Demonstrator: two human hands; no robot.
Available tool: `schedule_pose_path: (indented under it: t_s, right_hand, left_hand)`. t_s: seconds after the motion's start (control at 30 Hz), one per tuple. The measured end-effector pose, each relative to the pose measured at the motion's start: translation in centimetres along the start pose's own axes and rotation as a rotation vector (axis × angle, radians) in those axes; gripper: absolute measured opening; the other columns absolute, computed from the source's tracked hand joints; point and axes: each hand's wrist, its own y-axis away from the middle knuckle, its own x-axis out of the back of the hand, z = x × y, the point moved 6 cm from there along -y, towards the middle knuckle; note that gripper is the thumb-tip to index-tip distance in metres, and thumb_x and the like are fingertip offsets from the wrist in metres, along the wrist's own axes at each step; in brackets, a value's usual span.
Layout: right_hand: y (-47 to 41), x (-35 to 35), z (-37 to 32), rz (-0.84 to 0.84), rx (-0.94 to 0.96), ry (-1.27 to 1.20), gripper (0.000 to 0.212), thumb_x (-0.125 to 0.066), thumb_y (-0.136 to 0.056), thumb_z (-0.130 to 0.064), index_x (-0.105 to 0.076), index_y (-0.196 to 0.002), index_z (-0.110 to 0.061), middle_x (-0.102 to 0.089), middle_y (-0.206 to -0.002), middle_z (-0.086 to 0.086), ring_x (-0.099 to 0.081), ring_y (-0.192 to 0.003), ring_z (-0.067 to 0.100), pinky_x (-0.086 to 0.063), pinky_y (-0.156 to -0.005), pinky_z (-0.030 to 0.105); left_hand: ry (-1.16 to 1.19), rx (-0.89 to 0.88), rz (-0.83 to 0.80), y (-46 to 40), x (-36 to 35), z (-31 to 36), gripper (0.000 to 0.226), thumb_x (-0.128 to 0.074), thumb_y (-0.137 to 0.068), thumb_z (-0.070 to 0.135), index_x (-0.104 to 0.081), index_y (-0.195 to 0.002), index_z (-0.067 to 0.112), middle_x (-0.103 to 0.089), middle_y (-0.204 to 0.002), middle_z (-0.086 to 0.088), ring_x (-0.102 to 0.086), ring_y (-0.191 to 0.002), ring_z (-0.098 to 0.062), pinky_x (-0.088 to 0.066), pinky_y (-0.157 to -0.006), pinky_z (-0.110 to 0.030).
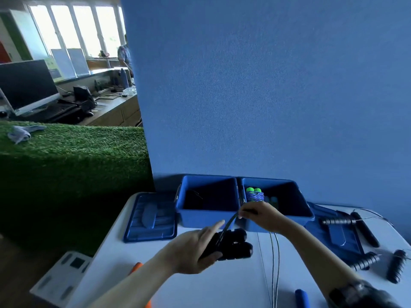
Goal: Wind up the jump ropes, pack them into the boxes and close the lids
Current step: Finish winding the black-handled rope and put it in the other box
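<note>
the black handles [233,244] of a jump rope are gripped together in the left hand [195,252], its index finger held out straight. the rope's thin cord [229,221] is pinched by the right hand [260,214], raised above the handles, and more of the cord hangs down over the white table [222,283]. just behind the hands two open blue boxes [209,218] are set side by side; a wound rope with green handles [254,194] is seen in the right one. a lid [151,218] is laid at the left, another [333,234] at the right. further black handles [364,261] are scattered at the right.
</note>
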Motion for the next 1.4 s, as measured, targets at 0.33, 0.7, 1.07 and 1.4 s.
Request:
schedule_pose_path:
  t_s: [0.33, 0.7, 1.07, 1.4]
  right_hand:
    - [0.2, -5.5, 1.6, -0.065, -0.266, -0.272, 0.037, -0.039, -0.088, 0.010, -0.051, -0.061, -0.014, -0.051, -0.043, -0.005, -0.047, -0.036, 0.003, -0.038, -0.043, 0.021]
    - [2.9, -12.5, -3.3, -0.081, -0.283, -0.589, 0.025, -0.035, -0.102, -0.020, -0.059, -0.099, -0.013, -0.044, -0.063, 0.003, -0.053, -0.042, 0.016, -0.050, -0.046, 0.027]
    - [7.2, -14.4, -7.0, -0.076, -0.201, -0.091, 0.022, -0.036, -0.088, -0.037, -0.057, -0.079, -0.036, -0.065, -0.089, 0.002, -0.062, -0.079, 0.020, -0.042, -0.067, 0.021]
    - [7.1, -3.5, -9.0, 0.111, 0.015, 0.115, 0.020, -0.042, -0.096, -0.023, -0.062, -0.093, -0.020, -0.055, -0.068, -0.008, -0.045, -0.060, 0.009, -0.034, -0.058, 0.023]
  left_hand:
    - [0.300, 0.096, 0.332, -0.6, 1.6, -0.9, 0.045, -0.041, -0.097, 0.040, -0.042, -0.140, 0.026, -0.057, -0.107, 0.009, -0.058, -0.097, -0.007, -0.048, -0.086, -0.032]
    - [0.232, 0.471, 0.697, -2.2, 4.0, -5.3, 0.056, -0.034, -0.089, 0.046, -0.057, -0.128, 0.013, -0.065, -0.114, -0.007, -0.064, -0.099, -0.027, -0.053, -0.076, -0.036]
    - [0.331, 1.117, 0.768, -1.1, 6.2, -12.9, 0.031, -0.032, -0.102, 0.033, -0.044, -0.120, 0.011, -0.052, -0.117, -0.022, -0.053, -0.085, -0.036, -0.035, -0.064, -0.038]
    - [0.043, 0.812, 0.478, 1.1, 3.3, -12.1, 0.040, -0.040, -0.100, 0.034, -0.049, -0.136, 0.018, -0.055, -0.115, -0.013, -0.060, -0.097, -0.037, -0.050, -0.076, -0.043]
